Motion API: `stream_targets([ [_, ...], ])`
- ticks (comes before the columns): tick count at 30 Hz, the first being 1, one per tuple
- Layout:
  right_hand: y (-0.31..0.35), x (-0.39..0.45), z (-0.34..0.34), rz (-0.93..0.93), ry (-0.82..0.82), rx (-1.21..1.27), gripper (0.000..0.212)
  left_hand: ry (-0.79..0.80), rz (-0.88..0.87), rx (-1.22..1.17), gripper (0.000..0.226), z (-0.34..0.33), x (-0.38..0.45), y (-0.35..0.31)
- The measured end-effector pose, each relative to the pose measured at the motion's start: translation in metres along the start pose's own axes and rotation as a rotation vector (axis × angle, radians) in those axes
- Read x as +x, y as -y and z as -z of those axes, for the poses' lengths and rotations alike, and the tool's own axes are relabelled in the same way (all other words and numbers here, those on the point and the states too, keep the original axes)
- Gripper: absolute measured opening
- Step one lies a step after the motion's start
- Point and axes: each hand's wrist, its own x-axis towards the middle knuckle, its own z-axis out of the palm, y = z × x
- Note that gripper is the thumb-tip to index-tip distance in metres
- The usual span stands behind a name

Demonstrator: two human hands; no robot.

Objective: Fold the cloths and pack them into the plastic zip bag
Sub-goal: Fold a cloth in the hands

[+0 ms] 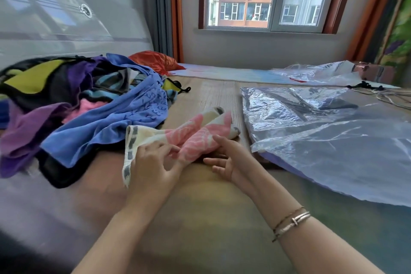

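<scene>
**Terry towel mid-fold, bag waiting**

Terry towel (pixel 178 138), pink and cream, soft and light, will flop and bunch; likely best taken at corners or hems. It lies on the bed at 12 o'clock from both hands. Left hand (pixel 153 162) pinches its near edge; right hand (pixel 226 158) open, fingers loose under the fold. Bag (pixel 322 131) at 2 o'clock, pile (pixel 89 104) at 10.

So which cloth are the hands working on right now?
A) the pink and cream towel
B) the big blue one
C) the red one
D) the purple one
A: the left hand holds the pink and cream towel and the right hand touches it, while the blue cloth lies in the pile untouched.
</scene>
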Motion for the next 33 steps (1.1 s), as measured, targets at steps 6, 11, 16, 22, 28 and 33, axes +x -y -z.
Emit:
stream_targets([
  [6,-0.003,-0.003,-0.006,0.147,-0.044,-0.247,0.011,-0.148,0.386,0.103,0.043,0.021,0.01,0.025],
  [11,-0.004,-0.016,-0.009,0.389,-0.11,-0.468,0.008,-0.044,0.82,-0.49,0.048,0.03,0.01,0.032],
  [16,0.006,-0.022,-0.008,0.587,-0.186,-0.495,0.027,-0.054,0.988,-0.884,0.049,0.037,0.01,0.03],
  [22,0.016,-0.036,0.001,0.644,-0.247,-0.621,0.006,0.073,1.012,-1.14,0.033,0.051,0.011,0.014],
  [28,0.025,-0.052,0.003,0.213,-0.122,-0.276,0.017,0.108,0.602,-0.962,0.036,0.061,0.007,-0.02],
  [33,0.038,-0.056,0.006,0.052,0.073,0.251,0.006,0.222,0.401,-0.879,0.042,0.069,-0.001,-0.048],
])
